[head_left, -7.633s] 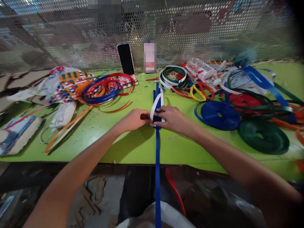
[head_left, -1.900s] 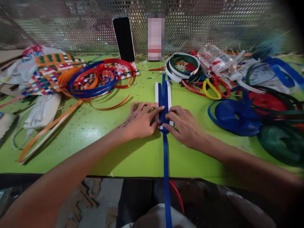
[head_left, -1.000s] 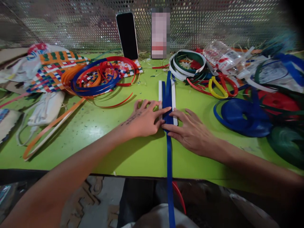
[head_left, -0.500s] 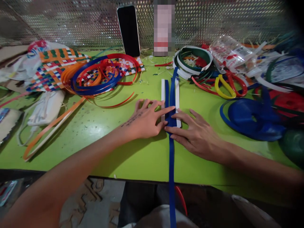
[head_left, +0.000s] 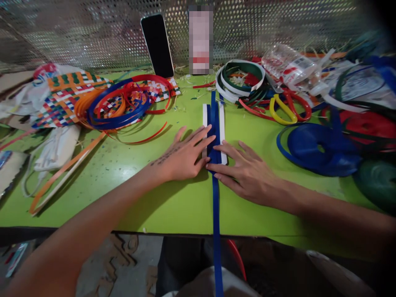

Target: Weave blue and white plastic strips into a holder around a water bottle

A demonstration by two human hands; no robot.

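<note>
- A lime-green table, flecked with offcuts, is shown before a perforated metal screen, against which a dark phone is propped.
- At the table's middle, a long blue strip is laid straight from the near edge toward the far side, its near end hanging off the edge toward the person's lap. A short white strip is set close along each side of it.
- The left hand is laid flat with its fingers spread and nothing grasped, its fingertips pressed on the blue strip and the left white one.
- The right hand is likewise flat and unclenched, its fingertips pressed on the strips' near ends from the right.
- The blue strip is seen to be narrow, flat and glossy. Whether it is folded beneath the fingers cannot be told.
- It is judged that even pressure from both sides is called for, so that the strips are held parallel and touching on the slick surface.
- To the right, a blue roll and scissors are seen. To the far left, a woven mat lies under loose coils.
</note>
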